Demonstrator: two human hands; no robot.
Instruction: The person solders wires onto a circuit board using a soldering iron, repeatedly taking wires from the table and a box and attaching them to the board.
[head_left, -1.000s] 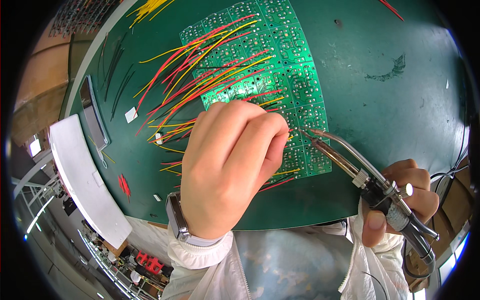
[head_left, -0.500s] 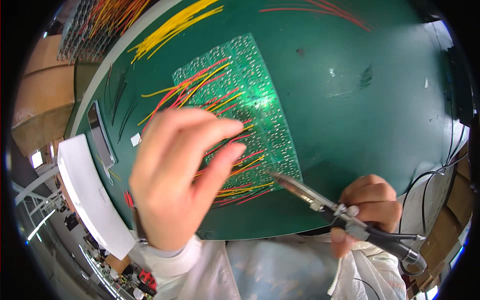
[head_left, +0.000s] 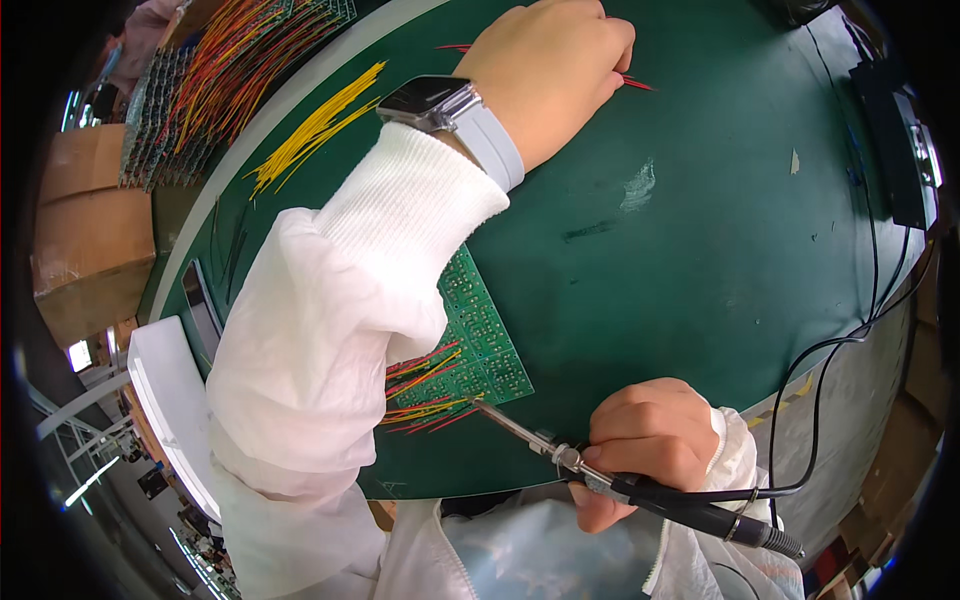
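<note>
Reference landmark: the green circuit board (head_left: 480, 340), lying flat on the green desk (head_left: 700, 260) at the near edge, partly covered by the person's left sleeve (head_left: 340, 330).

1. Right hand (head_left: 650, 450). It sits just to the right of the board, at the desk's near edge. Its fingers (head_left: 640, 425) are closed around the soldering iron (head_left: 640, 488). The iron's long axis runs from lower right to upper left; its tip (head_left: 478, 405) rests at the board's near right corner, touching or just above the ends of the red and yellow wires (head_left: 425, 390) that fan out from the board toward the left. Contact cannot be confirmed from this view. The iron's black cable (head_left: 850, 340) leads away to the right.

2. Left hand (head_left: 550, 60). It is well beyond the board, at the far side of the desk, with the arm stretched across the board. It is curled knuckles-up over 1 or more loose red wires (head_left: 635, 82), whose long axis runs left to right and pokes out on the hand's right side. The fingertips are hidden, so whether they pinch a wire cannot be told. A wristwatch (head_left: 430, 100) sits on the wrist.

3. Relation. The right hand is the nearer one to the board; the left hand is the nearer one to the loose red wires.

4. Surroundings. A bundle of loose yellow wires (head_left: 320, 125) lies beyond the board to the left; further wired boards (head_left: 220, 70) are stacked past it.
</note>
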